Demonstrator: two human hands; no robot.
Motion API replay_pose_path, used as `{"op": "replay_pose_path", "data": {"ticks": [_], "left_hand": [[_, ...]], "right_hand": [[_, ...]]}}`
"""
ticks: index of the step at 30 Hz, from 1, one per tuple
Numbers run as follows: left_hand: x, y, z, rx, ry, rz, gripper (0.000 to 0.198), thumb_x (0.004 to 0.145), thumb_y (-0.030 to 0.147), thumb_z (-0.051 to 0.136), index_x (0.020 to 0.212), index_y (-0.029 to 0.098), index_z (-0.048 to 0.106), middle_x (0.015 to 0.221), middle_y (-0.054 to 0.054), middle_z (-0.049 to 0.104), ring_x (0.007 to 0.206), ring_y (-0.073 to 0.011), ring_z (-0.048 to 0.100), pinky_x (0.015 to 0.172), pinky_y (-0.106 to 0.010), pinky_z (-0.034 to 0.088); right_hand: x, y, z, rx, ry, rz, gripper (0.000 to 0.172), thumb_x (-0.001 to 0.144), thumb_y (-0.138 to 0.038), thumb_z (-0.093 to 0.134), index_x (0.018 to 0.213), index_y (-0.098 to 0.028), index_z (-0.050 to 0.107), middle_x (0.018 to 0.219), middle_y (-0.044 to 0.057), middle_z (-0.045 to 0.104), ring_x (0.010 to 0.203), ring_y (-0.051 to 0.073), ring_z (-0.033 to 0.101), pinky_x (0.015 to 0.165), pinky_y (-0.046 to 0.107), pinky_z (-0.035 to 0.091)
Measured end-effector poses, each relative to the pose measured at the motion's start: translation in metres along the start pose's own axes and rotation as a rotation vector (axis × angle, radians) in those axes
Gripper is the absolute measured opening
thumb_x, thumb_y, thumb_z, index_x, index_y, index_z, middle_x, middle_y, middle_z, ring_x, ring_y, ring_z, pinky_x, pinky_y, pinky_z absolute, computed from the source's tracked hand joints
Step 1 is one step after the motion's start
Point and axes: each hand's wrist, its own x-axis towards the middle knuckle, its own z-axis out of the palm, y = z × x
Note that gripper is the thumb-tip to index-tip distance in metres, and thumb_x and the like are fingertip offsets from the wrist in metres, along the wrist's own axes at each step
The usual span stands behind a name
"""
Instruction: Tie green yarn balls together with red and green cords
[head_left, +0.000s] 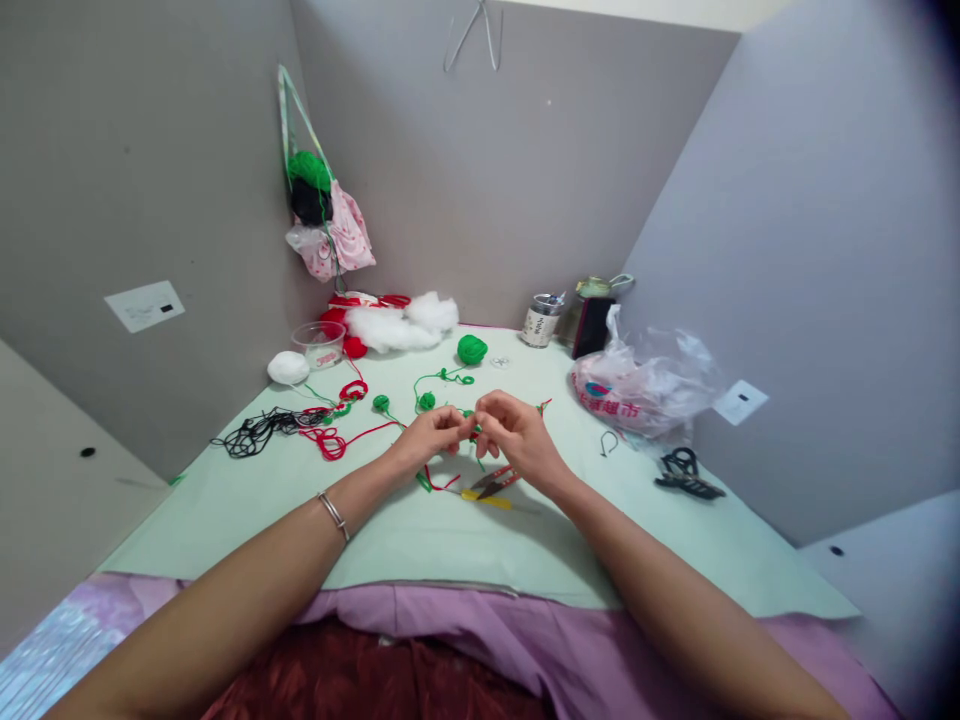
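My left hand (433, 438) and my right hand (519, 440) meet over the middle of the table, fingers pinched together. Between the fingertips shows a bit of green yarn (478, 431), mostly hidden, with a strand hanging below. Just under my right hand lie thread snips (498, 484) with reddish handles and dark blades. A crochet hook with a yellow handle (489, 499) rests in front of them. Two small green yarn balls (427, 401) sit beyond my left hand, and a larger green yarn ball (472, 349) lies farther back. Short red yarn (442, 483) lies near my left fingers.
Black yarn (262, 432) and red yarn loops (328, 442) spread on the left. White stuffing (405, 325), a clear tub (319, 345) and a white ball (288, 368) stand behind. At right are a plastic bag (637, 385), a can (541, 320) and a black hair clip (688, 474).
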Motion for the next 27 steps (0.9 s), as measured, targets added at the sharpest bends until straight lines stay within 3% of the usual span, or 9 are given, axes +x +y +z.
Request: {"op": "replay_pose_path", "data": {"ticks": [2,4,8,12,19,23,27], "left_hand": [[0.000,0.000,0.000,0.000,0.007,0.004,0.025,0.070,0.034,0.072,0.074,0.015,0.056,0.072,0.001,0.059,0.062,-0.0090,0.051,0.062,-0.023,0.040],[0.000,0.000,0.000,-0.024,0.013,-0.010,0.025,0.069,0.033,0.072,0.075,0.015,0.056,0.073,0.001,0.059,0.064,-0.0099,0.053,0.066,-0.025,0.042],[0.000,-0.001,0.000,-0.095,-0.009,-0.052,0.029,0.068,0.035,0.075,0.075,0.016,0.054,0.069,0.002,0.057,0.062,-0.0111,0.055,0.068,-0.028,0.046],[0.001,-0.001,0.000,-0.121,0.009,-0.054,0.031,0.067,0.036,0.078,0.074,0.015,0.055,0.068,0.002,0.057,0.063,-0.0110,0.056,0.069,-0.029,0.049],[0.008,-0.006,-0.006,-0.111,0.091,-0.031,0.032,0.065,0.035,0.079,0.073,0.015,0.055,0.065,0.001,0.059,0.059,-0.0113,0.057,0.065,-0.028,0.048],[0.008,-0.007,-0.009,-0.160,0.097,-0.007,0.031,0.067,0.034,0.079,0.075,0.015,0.056,0.067,0.000,0.061,0.061,-0.0116,0.058,0.068,-0.028,0.048],[0.005,-0.005,-0.009,-0.220,0.070,-0.004,0.027,0.073,0.033,0.076,0.080,0.016,0.055,0.067,0.001,0.061,0.063,-0.0116,0.059,0.071,-0.029,0.050]], "right_hand": [[0.002,-0.003,-0.003,0.223,-0.051,0.159,0.014,0.088,-0.034,0.053,0.086,-0.021,0.049,0.063,-0.003,0.062,0.048,0.012,0.059,0.046,0.023,0.041],[0.005,-0.003,-0.007,0.321,-0.053,0.214,0.016,0.085,-0.034,0.058,0.084,-0.020,0.051,0.061,-0.003,0.062,0.047,0.011,0.056,0.048,0.023,0.041],[0.008,0.002,-0.010,0.364,0.018,0.225,0.019,0.080,-0.034,0.066,0.081,-0.017,0.059,0.054,-0.005,0.056,0.044,0.006,0.044,0.047,0.021,0.033],[0.009,0.005,-0.011,0.432,0.033,0.254,0.025,0.078,-0.038,0.070,0.083,-0.016,0.061,0.057,-0.004,0.056,0.045,0.005,0.040,0.046,0.021,0.026],[0.008,-0.009,-0.020,0.650,0.018,0.210,0.023,0.078,-0.033,0.074,0.084,-0.015,0.061,0.054,-0.007,0.047,0.044,0.003,0.031,0.049,0.022,0.020],[0.008,-0.010,-0.021,0.587,0.038,0.189,0.020,0.079,-0.032,0.070,0.083,-0.016,0.059,0.053,-0.007,0.047,0.045,0.004,0.031,0.048,0.023,0.020],[0.007,-0.006,-0.020,0.351,0.103,0.153,0.013,0.081,-0.029,0.062,0.085,-0.017,0.058,0.056,-0.005,0.052,0.048,0.007,0.039,0.048,0.023,0.025]]}}
